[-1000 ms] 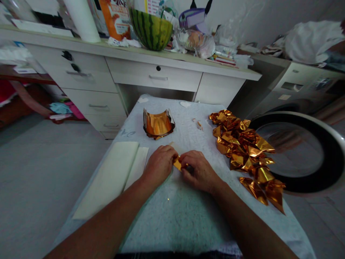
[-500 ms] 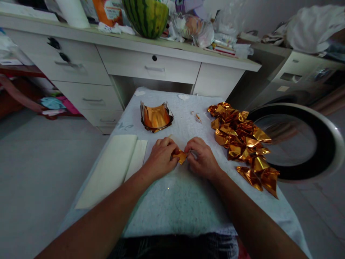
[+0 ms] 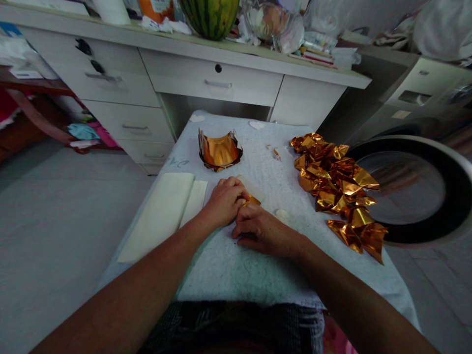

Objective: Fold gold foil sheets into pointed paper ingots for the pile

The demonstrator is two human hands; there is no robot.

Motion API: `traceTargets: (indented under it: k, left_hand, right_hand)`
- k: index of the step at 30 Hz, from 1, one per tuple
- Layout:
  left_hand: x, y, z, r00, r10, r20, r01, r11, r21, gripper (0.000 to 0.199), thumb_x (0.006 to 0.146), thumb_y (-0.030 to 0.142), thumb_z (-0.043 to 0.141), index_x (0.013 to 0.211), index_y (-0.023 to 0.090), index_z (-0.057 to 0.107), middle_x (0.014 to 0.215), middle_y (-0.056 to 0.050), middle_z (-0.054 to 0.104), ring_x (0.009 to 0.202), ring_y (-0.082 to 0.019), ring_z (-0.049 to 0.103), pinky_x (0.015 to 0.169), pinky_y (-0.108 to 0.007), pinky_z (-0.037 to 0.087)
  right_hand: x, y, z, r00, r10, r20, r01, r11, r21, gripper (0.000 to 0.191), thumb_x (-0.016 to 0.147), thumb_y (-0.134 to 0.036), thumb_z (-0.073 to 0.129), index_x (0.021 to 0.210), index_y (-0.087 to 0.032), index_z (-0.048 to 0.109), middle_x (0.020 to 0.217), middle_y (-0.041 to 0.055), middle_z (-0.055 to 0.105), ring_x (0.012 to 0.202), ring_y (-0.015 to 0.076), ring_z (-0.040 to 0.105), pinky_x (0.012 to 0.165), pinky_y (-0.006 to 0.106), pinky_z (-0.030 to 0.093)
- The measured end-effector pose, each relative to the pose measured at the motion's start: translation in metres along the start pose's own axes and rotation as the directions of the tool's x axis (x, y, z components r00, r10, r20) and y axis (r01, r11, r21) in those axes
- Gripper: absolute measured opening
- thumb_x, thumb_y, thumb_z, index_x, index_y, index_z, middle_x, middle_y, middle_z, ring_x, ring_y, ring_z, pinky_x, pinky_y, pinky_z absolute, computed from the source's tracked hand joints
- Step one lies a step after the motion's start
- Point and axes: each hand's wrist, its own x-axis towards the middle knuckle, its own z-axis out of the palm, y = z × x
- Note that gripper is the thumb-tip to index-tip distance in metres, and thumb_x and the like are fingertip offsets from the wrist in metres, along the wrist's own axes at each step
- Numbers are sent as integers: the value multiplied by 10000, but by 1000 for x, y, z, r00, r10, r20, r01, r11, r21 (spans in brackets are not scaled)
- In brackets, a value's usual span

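Observation:
My left hand (image 3: pixel 226 200), fingers curled and pressed together, pinches a small folded piece of gold foil paper (image 3: pixel 252 200). Up against it, my right hand (image 3: pixel 266 230) is closed with its thumb and index finger at the foil's near edge, hiding much of the foil. A thin pale sheet (image 3: pixel 252 185) lies just beyond the fingers. To the right is a heap of folded gold foil pieces (image 3: pixel 332 179). A curved stack of gold foil sheets (image 3: pixel 220 151) stands beyond my left hand.
Folded cream paper (image 3: pixel 158 214) lies left on the cloth-covered table (image 3: pixel 254 275). Tiny orange-white scraps (image 3: pixel 276 154) rest near the far side. A white drawer desk (image 3: pixel 217 86) with a watermelon (image 3: pixel 212 17) stands behind; an open washing machine door (image 3: pixel 452 191) is at right.
My right hand has moved left and nearer to me, now meeting my left hand and covering more of the foil. The view has shifted slightly, so the surroundings appear higher and further right.

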Motion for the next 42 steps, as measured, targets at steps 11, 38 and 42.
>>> traceTargets:
  k: [11,38,42]
  left_hand:
    - [4,-1,-4,1000,1,5,-1,1000,-29,229,785,35,562,804,201,718,1055,-51,624,1051,-225,529,991,-395,419]
    - [1,-4,0,999,34,-9,-34,999,-14,227,797,65,542,791,219,708,1020,-44,625,989,-234,539,919,-411,436]
    - [1,-4,1,1000,24,-3,-24,999,-24,228,791,57,535,796,214,701,1021,-47,621,998,-232,535,910,-404,438]
  right_hand:
    - [1,3,9,999,-34,4,34,999,-1,87,898,-220,644,873,-184,719,876,26,603,836,141,548,812,296,434]
    - [14,63,-47,359,835,-418,-113,483,868,277,619,-385,719,738,-176,581,596,-56,482,526,78,431,489,207,366]
    - [23,89,-63,272,826,-495,-156,545,824,178,642,-318,644,724,-175,576,576,-63,470,512,71,427,472,191,361]
